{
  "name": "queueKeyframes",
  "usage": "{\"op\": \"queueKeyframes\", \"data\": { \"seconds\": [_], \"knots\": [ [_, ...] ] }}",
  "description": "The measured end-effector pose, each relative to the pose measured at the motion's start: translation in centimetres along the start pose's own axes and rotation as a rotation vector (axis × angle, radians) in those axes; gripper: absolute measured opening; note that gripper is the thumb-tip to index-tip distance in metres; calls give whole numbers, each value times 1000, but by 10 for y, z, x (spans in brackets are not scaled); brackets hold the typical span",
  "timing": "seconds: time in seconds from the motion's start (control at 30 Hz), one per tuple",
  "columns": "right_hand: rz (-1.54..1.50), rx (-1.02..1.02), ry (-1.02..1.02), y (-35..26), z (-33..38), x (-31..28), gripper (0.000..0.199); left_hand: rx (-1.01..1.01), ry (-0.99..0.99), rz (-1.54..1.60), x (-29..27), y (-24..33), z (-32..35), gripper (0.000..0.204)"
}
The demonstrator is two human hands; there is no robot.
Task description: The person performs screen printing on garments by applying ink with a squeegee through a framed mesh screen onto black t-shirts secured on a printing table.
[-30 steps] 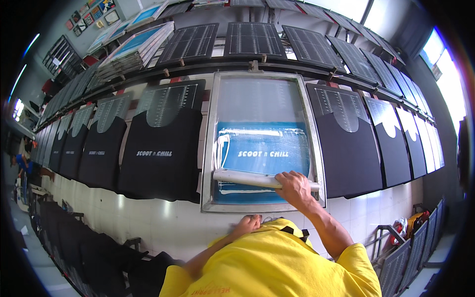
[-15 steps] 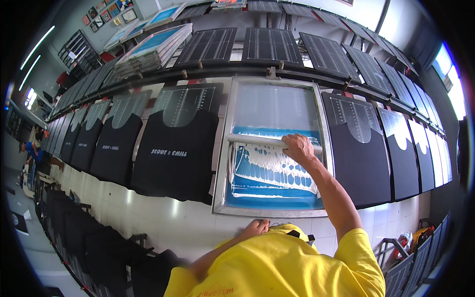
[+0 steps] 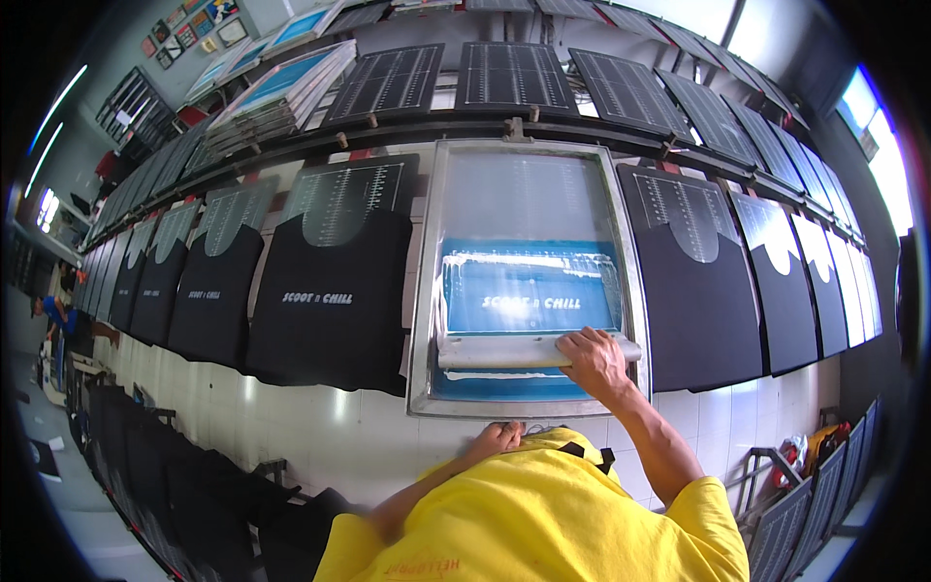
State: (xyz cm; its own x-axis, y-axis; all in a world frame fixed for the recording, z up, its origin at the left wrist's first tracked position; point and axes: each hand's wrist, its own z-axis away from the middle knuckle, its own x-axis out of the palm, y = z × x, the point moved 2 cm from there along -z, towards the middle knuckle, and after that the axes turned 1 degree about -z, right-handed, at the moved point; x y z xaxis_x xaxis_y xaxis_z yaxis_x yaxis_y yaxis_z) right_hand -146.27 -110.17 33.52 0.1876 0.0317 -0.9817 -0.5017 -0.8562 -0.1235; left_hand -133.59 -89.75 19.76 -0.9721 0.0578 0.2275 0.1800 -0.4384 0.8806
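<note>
Our right hand (image 3: 593, 359) is clenched over the right part of the squeegee (image 3: 524, 351), a long pale bar lying crosswise near the lower edge of the printing screen (image 3: 529, 204), just below centre of the frame. Our left hand (image 3: 497, 438) sits lower, against the white tabletop (image 3: 320, 427) beside our yellow shirt (image 3: 543, 524); its fingers are half hidden, so we cannot tell whether its grip is closed on anything.

With only one hand on the bar, and that hand toward its right end, we judge that pressure could fall unevenly, leaving the left side of the print thin or streaked. A tilt of the blade could also push ink past the blue area toward the metal frame. If the screen shifts while we press, the lettering beneath could blur.

The screen is a grey mesh in a pale metal frame, lying flat, with a blue rectangle in its lower half carrying pale lettering. A smear of white ink shows along the blue area's upper edge and under the bar. To the left lies a black shirt (image 3: 330, 291) already bearing pale print; to the right another black shirt (image 3: 698, 301) looks unprinted. More run off toward both sides.
</note>
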Motion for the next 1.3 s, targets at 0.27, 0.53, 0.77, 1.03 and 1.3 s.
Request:
{"op": "queueKeyframes", "data": {
  "seconds": [0.27,0.53,0.77,1.03,1.3],
  "knots": [
    [-91,34,-84,-20,43,-21,33,-45,-11,-45,1,9,3,58],
    [-13,-17,-46,-15,57,-4,29,113,93,-229,8,19,8,56],
    [33,-59,82,34,-13,22,42,-50,11,41,-1,-13,2,50],
    [4,85,-87,57,-86,6,38,-108,1,-1,-1,12,6,52],
    [-24,31,-16,-1,9,-3,44,-33,-16,41,2,3,-1,50]
  ]
}}
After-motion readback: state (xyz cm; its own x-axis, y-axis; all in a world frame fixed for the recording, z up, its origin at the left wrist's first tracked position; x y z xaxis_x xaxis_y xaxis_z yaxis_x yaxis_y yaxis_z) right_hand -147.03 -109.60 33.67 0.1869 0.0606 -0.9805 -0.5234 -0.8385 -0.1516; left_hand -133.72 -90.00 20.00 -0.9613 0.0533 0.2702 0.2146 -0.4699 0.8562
